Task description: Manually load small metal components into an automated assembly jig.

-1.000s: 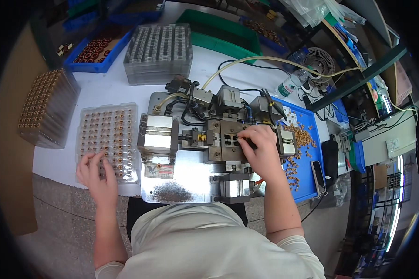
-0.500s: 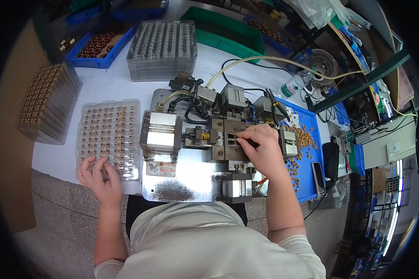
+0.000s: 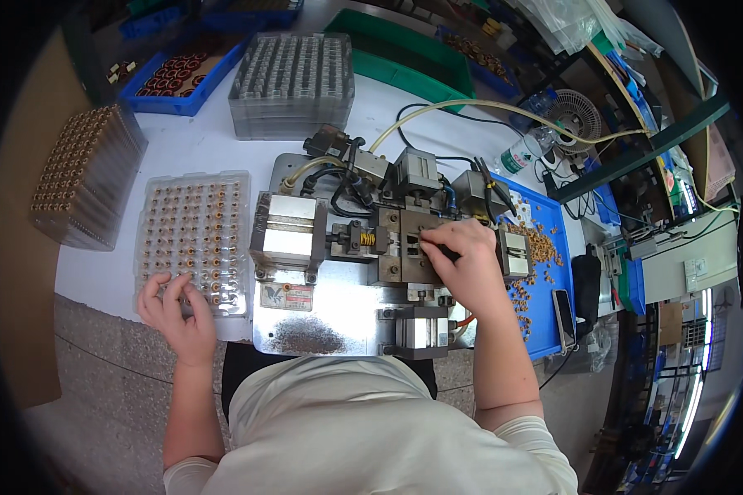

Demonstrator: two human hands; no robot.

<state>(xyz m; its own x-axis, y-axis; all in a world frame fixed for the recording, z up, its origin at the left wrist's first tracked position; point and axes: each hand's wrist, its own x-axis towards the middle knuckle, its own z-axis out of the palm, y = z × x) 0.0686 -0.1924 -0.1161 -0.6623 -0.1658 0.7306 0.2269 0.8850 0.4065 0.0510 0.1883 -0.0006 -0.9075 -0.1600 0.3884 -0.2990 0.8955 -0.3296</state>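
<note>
My left hand rests over the near edge of a clear plastic tray, its fingers apart and slightly bent. Rows of small copper-coloured ring parts sit in that tray. At the centre of a metal clamping fixture, my right hand has thumb and forefinger pinched together at the slot in the middle block. Something dark shows beneath the fingers, but the hand hides what it is. A single small ring part lies on the label of the fixture's base plate.
To the right, a blue tray carries many loose brass-coloured parts and a phone. Stacked clear trays stand behind, and a filled stack at far left. Hoses arch over the back; a bottle stands there.
The whole picture has shifted very slightly. Both hands keep almost the same places and poses.
</note>
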